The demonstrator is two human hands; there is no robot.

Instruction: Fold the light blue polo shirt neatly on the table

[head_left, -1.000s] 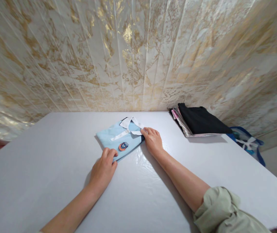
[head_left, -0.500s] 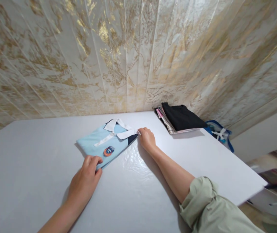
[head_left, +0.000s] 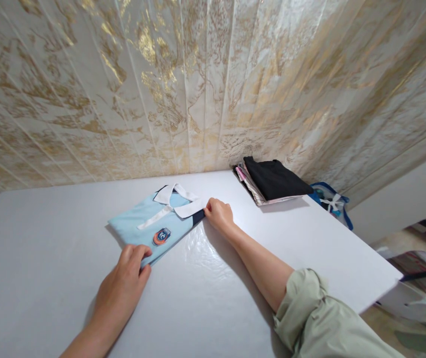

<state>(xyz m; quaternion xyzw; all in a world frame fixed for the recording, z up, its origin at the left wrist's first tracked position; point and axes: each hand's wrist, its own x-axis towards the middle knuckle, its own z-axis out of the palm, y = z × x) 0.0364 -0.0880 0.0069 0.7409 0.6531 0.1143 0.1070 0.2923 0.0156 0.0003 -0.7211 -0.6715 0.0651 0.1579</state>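
A folded light-blue polo shirt (head_left: 134, 214) lies on the white table, its white collar toward the wall and a round orange and navy badge on its front. My left hand (head_left: 123, 276) grips the shirt's near corner between thumb and fingers. At the navy shoulder corner beside the collar, my right hand (head_left: 218, 215) has its fingers closed on the fabric. Both hands rest low, close to the tabletop. The shirt's underside is hidden.
A stack of folded clothes with a black garment on top (head_left: 278, 179) sits at the table's back right. Behind the table (head_left: 183, 308) hangs a gold-patterned curtain (head_left: 153, 89). A blue-edged bag (head_left: 334, 201) stands beyond the right edge.
My right fingers have come onto the navy shoulder corner and closed on it. The left hand keeps its hold at the near corner. The whole view has shifted slightly.
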